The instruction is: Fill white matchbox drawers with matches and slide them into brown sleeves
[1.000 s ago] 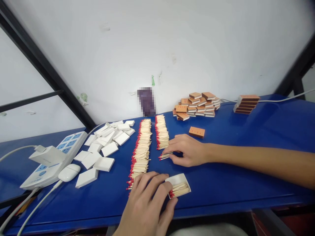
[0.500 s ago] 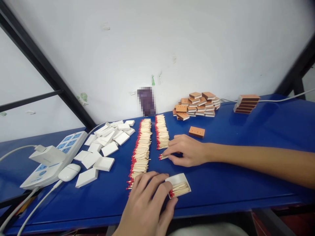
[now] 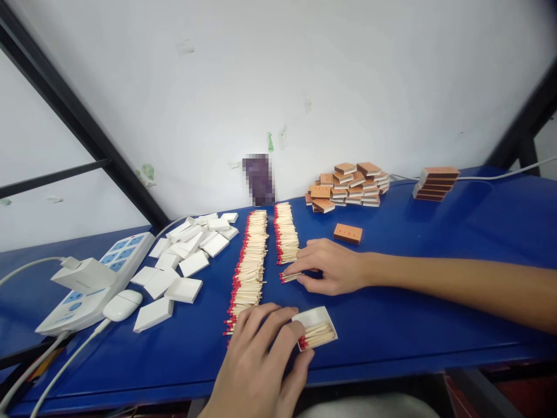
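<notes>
My left hand [image 3: 265, 354] grips the left end of a white matchbox tray [image 3: 313, 316], which is partly filled with red-headed matches lying side by side. Farther up, my right hand [image 3: 333, 267] has its thumb and fingers round a small bunch of matches [image 3: 289, 278] on the blue table. Just beyond those fingers lies a short row of matches [image 3: 286, 235]. A longer row [image 3: 250, 261] runs to its left, its near end partly hidden behind my left hand. One orange matchbox [image 3: 348, 233] lies behind my right hand.
White trays [image 3: 183, 249] are heaped on the left, beside a power strip [image 3: 126, 252] with a charger, a white case [image 3: 123, 305] and cables. Orange matchbox sleeves [image 3: 348, 186] are piled at the back right, with a stack of boxes [image 3: 436, 184] farther right on the blue table [image 3: 418, 325].
My right fingers have shifted very slightly at the small bunch of matches, showing a little more of it. My left hand and the tray have stayed in place.
</notes>
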Action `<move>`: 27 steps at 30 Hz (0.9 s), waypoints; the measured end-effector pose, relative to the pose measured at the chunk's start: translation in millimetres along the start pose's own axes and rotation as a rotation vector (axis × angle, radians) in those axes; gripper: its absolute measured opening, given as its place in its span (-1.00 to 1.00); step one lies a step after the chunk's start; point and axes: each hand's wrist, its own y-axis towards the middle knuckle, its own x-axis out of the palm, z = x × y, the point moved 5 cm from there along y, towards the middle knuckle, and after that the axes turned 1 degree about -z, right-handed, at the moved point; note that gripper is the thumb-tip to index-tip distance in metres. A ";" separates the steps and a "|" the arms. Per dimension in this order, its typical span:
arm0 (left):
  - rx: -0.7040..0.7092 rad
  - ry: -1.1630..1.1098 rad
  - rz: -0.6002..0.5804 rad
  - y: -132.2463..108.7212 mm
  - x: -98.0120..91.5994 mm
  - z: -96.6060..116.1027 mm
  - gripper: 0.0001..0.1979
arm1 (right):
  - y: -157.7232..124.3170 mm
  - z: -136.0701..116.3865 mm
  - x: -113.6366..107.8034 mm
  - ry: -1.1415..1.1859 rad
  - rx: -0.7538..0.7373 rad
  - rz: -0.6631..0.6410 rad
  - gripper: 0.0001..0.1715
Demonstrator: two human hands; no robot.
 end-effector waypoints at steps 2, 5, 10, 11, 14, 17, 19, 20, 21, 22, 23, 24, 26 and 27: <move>0.004 0.004 0.002 0.8 0.3 0.3 -0.84 | -0.3 -0.8 -0.5 0.003 -0.024 0.016 -0.68; -0.001 0.004 0.008 1.7 0.2 0.5 -0.84 | -0.8 -2.4 -0.7 -0.001 -0.072 0.033 -0.67; 0.003 0.008 0.014 1.5 -0.7 1.4 -0.85 | -0.5 -2.8 0.2 -0.024 -0.076 0.001 -0.67; 0.004 0.008 0.011 1.4 -0.6 1.4 -0.84 | -0.3 -3.0 0.2 -0.020 -0.074 -0.006 -0.68; -0.002 0.002 -0.001 1.3 0.4 0.9 -0.84 | -0.2 -3.8 0.1 -0.003 -0.076 -0.015 -0.68; 0.002 -0.006 0.008 1.5 1.0 0.8 -0.83 | -0.1 -3.2 -0.1 0.000 -0.052 -0.005 -0.68; 0.006 -0.007 0.010 1.5 1.3 1.1 -0.83 | 0.5 -1.7 -0.4 -0.012 -0.006 0.004 -0.69; 0.005 -0.005 0.006 1.4 1.4 1.0 -0.83 | 0.9 -0.8 -0.5 -0.022 0.023 0.005 -0.71; 0.005 -0.003 0.000 1.2 1.7 1.0 -0.83 | 1.4 0.1 -0.6 -0.033 0.052 0.004 -0.72; 0.004 0.001 -0.005 1.0 1.8 0.9 -0.83 | 1.8 0.9 -0.7 -0.043 0.079 0.002 -0.74; 0.003 0.004 -0.008 0.7 1.7 0.8 -0.83 | 2.1 1.5 -0.6 -0.050 0.099 -0.003 -0.76; 0.006 0.005 -0.009 0.5 1.6 0.8 -0.83 | 2.3 1.8 -0.4 -0.055 0.111 -0.008 -0.77; 0.012 0.006 0.001 0.2 0.9 0.6 -0.83 | 2.4 2.4 0.1 -0.056 0.123 -0.015 -0.78; 0.010 0.004 0.003 0.1 0.8 0.4 -0.83 | 2.2 2.7 0.2 -0.052 0.125 -0.013 -0.78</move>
